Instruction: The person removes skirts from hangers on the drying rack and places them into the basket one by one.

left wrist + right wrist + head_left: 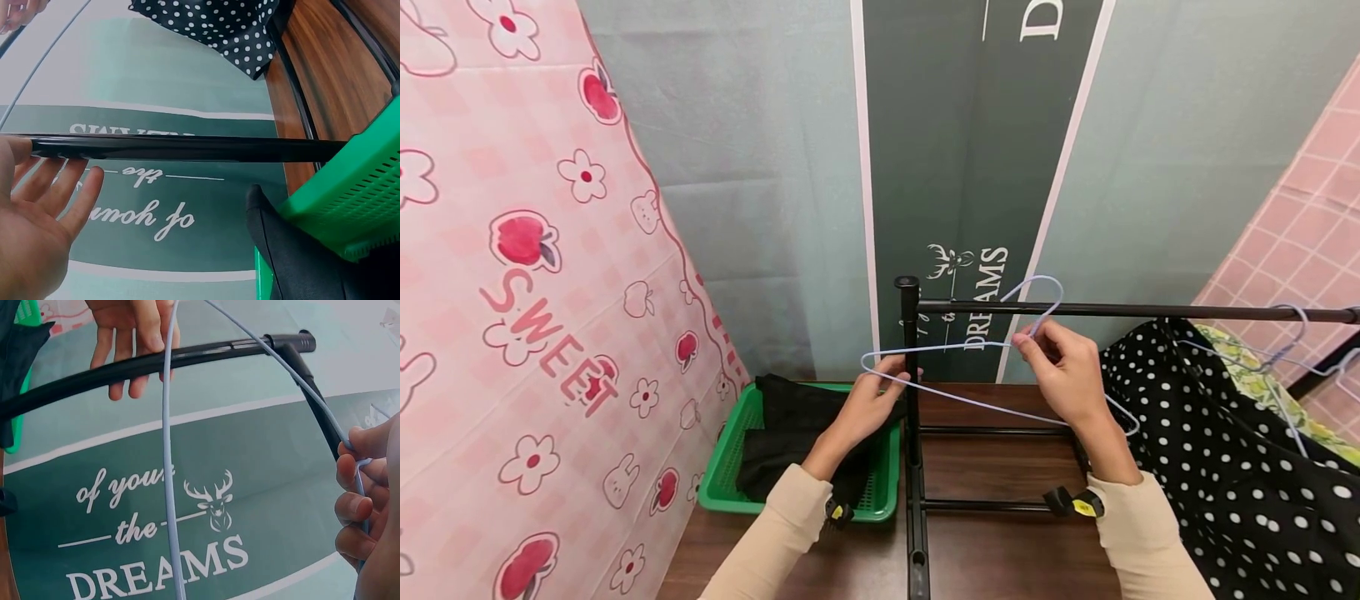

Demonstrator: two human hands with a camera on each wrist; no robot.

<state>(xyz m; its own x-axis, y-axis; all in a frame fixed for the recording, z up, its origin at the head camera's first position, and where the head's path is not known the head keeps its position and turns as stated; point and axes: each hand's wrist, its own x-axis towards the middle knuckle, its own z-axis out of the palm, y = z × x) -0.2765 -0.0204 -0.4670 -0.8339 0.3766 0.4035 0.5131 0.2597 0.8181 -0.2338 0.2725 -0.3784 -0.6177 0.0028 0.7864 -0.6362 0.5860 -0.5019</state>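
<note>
A light-blue clothes hanger (955, 401) is pinched near its neck by my right hand (1063, 367), thumb and fingers closed on the wire. Its hook overlaps the black top rail (1120, 310) in the head view. The hanger's far end crosses the upright post (187, 149) of the black rack and overlaps my left hand (868, 404). This hand is at the post, its thumb in front and its fingers (78, 197) fairly straight and spread behind. In the right wrist view, one hanger wire (167, 456) passes in front of the post and left hand.
Below the left hand stands a green basket (722, 479) with black cloth (801, 408) in it. Black polka-dot fabric (1210, 450) hangs at the right, near another hanger (1292, 333). Lower rack bars (992, 506) cross above the wooden surface (1000, 550).
</note>
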